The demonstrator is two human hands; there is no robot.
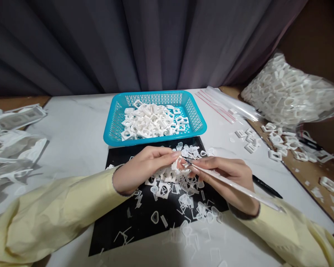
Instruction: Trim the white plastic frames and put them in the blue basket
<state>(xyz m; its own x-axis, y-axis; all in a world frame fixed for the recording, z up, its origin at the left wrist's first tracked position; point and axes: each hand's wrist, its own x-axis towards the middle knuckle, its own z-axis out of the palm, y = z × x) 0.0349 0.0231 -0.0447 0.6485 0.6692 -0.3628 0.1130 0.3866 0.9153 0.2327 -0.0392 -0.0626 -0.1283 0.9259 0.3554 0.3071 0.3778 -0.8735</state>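
Observation:
My left hand [147, 165] is closed, with thumb and fingers pinching a small white plastic piece [178, 163] above the black mat [108, 222]. In my right hand [231, 178] is a slim white-handled craft knife [228, 180], its dark metal tip touching or very close to that piece. Exactly where the tip meets the plastic is too small to tell. Below both hands lie a white square frame with a round opening [163, 190] and a heap of thin white offcuts [186, 200], some spilling past the mat's front edge.
Beyond the mat stands a blue basket [110, 139] heaped with white frames [153, 120]. Plastic zip bags [225, 104] and a full bag of frames [289, 91] are at right, near loose frames [278, 141] and a black pen [267, 186]. White plastic sheets [16, 148] lie left.

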